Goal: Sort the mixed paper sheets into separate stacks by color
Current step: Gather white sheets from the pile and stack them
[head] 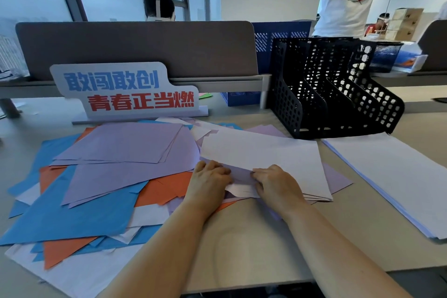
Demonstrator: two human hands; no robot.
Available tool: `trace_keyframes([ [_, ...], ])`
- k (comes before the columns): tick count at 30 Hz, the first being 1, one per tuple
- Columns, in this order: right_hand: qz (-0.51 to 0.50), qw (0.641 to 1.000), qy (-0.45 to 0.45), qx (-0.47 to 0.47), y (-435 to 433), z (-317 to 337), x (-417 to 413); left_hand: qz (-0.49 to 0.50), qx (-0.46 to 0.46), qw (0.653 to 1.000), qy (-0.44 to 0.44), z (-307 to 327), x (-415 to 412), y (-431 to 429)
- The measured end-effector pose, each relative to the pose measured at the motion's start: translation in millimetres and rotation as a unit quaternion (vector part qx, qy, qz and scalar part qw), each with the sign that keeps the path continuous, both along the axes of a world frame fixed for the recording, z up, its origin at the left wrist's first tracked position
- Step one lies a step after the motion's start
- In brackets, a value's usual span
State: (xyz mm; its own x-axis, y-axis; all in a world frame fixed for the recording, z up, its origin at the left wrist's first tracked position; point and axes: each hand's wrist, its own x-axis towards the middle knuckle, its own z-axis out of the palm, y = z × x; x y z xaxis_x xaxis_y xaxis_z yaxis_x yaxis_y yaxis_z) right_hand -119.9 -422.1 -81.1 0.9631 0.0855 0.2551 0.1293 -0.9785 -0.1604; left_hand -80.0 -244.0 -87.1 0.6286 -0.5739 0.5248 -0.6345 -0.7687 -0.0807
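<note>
A mixed pile of paper covers the desk's left and middle: purple sheets (125, 152) on top, blue sheets (72, 213), orange sheets (167, 189) and white ones underneath. A white sheet (266, 155) lies over several white and purple sheets in the middle. My left hand (208, 181) and my right hand (275, 184) are side by side at its near edge, fingers curled into the sheets there, pinching them. A tidy stack of white sheets (391, 176) lies apart on the right.
A black perforated file rack (333, 89) stands behind the papers at the right. A sign with blue and red characters (125, 92) stands at the back against a brown divider (135, 46). People are beyond the divider. The desk's near edge (254, 280) is below my forearms.
</note>
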Motion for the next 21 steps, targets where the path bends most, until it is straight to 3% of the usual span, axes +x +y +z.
trace_keyframes([
  [8, 0.005, 1.0, -0.019, 0.022, 1.6, 6.3, -3.3, 0.029, 0.007, 0.999, -0.039, -1.0, -0.1, -1.5],
  [14, 0.006, 0.998, -0.013, 0.066, 3.8, 11.8, -9.4, 0.033, -0.046, 0.994, -0.098, 2.5, -1.8, -1.6],
  [21, 0.043, 0.997, -0.024, 0.053, 2.1, 7.3, -7.2, 0.066, -0.091, 0.99, -0.082, 3.2, -3.2, -0.2],
])
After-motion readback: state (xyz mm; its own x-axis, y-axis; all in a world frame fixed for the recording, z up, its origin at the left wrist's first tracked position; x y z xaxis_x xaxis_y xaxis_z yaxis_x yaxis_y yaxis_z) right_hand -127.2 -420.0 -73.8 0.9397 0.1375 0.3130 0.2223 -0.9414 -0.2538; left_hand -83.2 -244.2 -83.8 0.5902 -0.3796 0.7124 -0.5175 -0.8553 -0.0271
